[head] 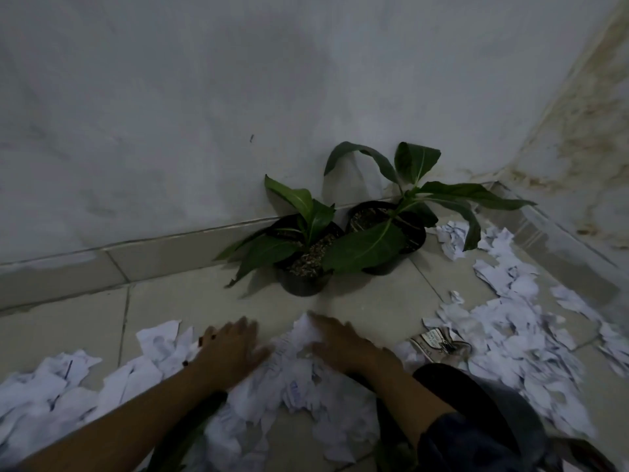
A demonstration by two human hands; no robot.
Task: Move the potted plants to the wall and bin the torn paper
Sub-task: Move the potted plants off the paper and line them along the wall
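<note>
Two potted plants stand on the tiled floor against the white wall: the nearer black pot (304, 267) on the left and a second black pot (386, 229) to its right, both with broad green leaves. Torn white paper (296, 376) lies scattered across the floor in front of them. My left hand (228, 349) and my right hand (342, 342) lie flat with straight fingers on the paper, on either side of a small heap. Both hands are blurred.
More torn paper (503, 338) spreads to the right toward the stained corner wall (578, 137). A shoe (439, 345) shows at the right of my right hand, and dark clothing (476, 420) fills the lower right. A green leaf (183, 441) lies under my left forearm.
</note>
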